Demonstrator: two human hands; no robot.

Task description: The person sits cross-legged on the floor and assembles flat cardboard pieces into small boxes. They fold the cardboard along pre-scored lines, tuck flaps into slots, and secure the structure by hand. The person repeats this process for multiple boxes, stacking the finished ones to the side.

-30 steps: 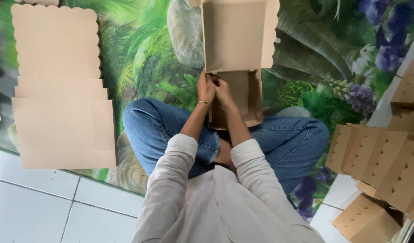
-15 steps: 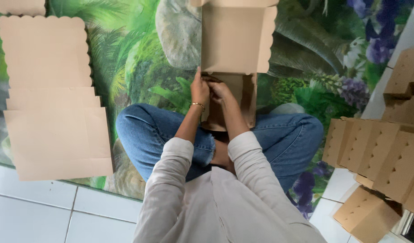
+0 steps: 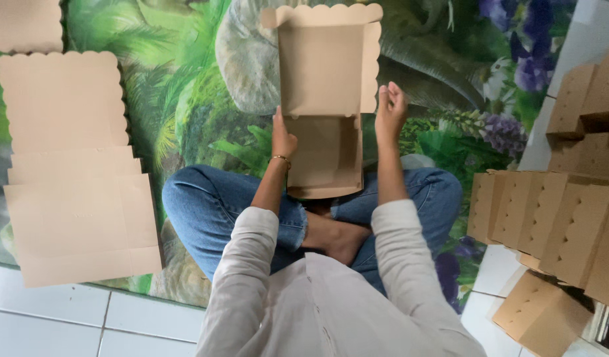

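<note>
— Where are your hands right now?

— My left hand presses flat, fingers together, against the left wall of the box in the upper middle of the frame, just above my crossed legs. My right hand is off the box, hovering just beside its right edge with the fingers loosely curled and nothing in them.

— How far along does the box look?

— Partly shaped, I'd judge. The tray end nearest my lap has its walls standing and a floor inside. The lid with the scalloped rim lies open, pointing away from me, its side flaps only half raised. It has not been closed, so folding the lid down looks like what is left.

— What is it like?

— Plain brown card, thin and creased along the folds, with a wavy edge on the lid. It rests on the mat, a leafy green print with purple flowers, spread over white floor tiles.

— And around you?

— At the left of the frame lie the blanks, flat sheets overlapping each other, not yet folded. At the right edge sits a stack of finished boxes, closed and leaning together, so some of the pile seems done and some remains.
</note>
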